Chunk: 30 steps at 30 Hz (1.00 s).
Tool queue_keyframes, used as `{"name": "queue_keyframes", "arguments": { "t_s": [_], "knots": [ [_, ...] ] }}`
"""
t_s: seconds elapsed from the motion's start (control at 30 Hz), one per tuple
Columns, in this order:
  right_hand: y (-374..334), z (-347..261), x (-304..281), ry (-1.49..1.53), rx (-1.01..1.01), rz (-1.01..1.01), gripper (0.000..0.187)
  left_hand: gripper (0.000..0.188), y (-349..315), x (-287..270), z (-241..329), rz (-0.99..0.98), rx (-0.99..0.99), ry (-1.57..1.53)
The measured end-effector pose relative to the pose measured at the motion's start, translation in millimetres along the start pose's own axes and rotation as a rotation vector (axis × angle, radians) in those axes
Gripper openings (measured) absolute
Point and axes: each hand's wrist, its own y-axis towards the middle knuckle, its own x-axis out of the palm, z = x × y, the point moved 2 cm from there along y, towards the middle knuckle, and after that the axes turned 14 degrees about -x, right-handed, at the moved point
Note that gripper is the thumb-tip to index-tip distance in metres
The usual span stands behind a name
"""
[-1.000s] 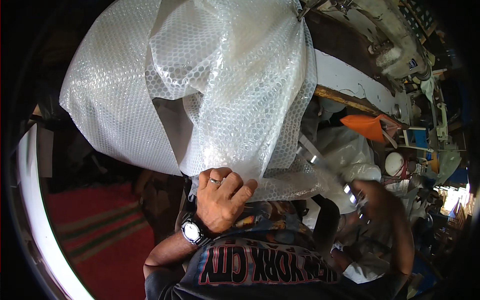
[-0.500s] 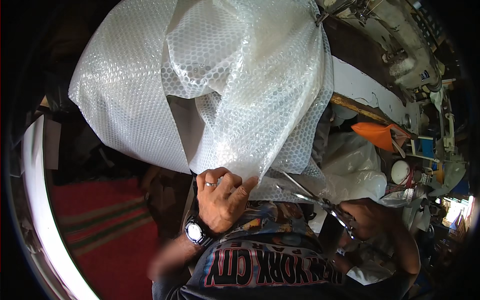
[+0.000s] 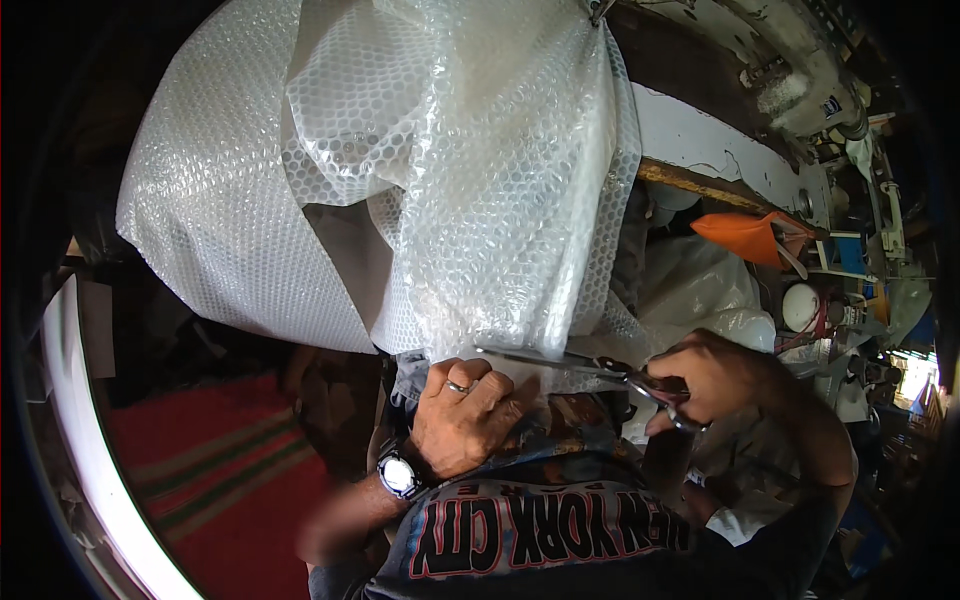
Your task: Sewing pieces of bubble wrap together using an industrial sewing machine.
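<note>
A large sheet of clear bubble wrap [image 3: 510, 190] hangs in folds before me, its lower edge gathered near my lap. My left hand [image 3: 465, 415], with a ring and a wristwatch, is closed on that lower edge. In my right hand [image 3: 715, 375] is a pair of metal scissors [image 3: 610, 370], my fingers through the handles. The blades point left and lie across the bubble wrap just above my left hand's fingers. Whether the blades are parted there is hard to make out.
A white-edged work table [image 3: 720, 135] with a sewing machine [image 3: 790, 95] stands at the upper right. Below it are an orange pouch [image 3: 745, 237] and crumpled clear plastic [image 3: 700, 290]. A red striped mat [image 3: 215, 480] lies at lower left, beside a long white edge [image 3: 110, 480].
My right hand has brought the scissors up and left, from beside the bubble wrap onto its lower part. My left hand has shifted slightly right and down, still gripping the sheet.
</note>
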Motion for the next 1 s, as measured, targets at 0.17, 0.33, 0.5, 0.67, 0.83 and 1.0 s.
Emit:
{"name": "queue_keyframes", "arguments": {
  "t_s": [0.17, 0.33, 0.5, 0.67, 0.83, 1.0],
  "knots": [
    [0.3, 7.3, -12.1, -0.137, -0.014, -0.050, 0.056, 0.045, -14.4, 2.1, -6.2, 0.005, 0.079, -0.075],
    [19.3, 6.3, -9.7, -0.209, -0.030, -0.139, 0.078, 0.042, -17.2, 1.1, -5.5, 0.024, 0.141, -0.077],
    [56.6, -2.5, -10.2, -0.232, -0.129, -0.151, 0.078, 0.039, -18.2, 3.4, -6.7, 0.001, 0.148, -0.105],
    [67.8, 0.1, -18.2, -0.140, -0.192, -0.071, 0.060, 0.047, -16.9, 3.7, -8.3, 0.023, 0.150, -0.100],
    [68.8, 3.2, -19.5, -0.152, -0.162, -0.140, 0.065, 0.049, -19.6, 7.4, -9.7, -0.002, 0.140, -0.132],
    [67.5, 17.2, 9.8, -0.264, -0.319, -0.031, 0.083, 0.043, -19.7, 7.2, -11.2, -0.052, 0.143, -0.131]
  ]
}}
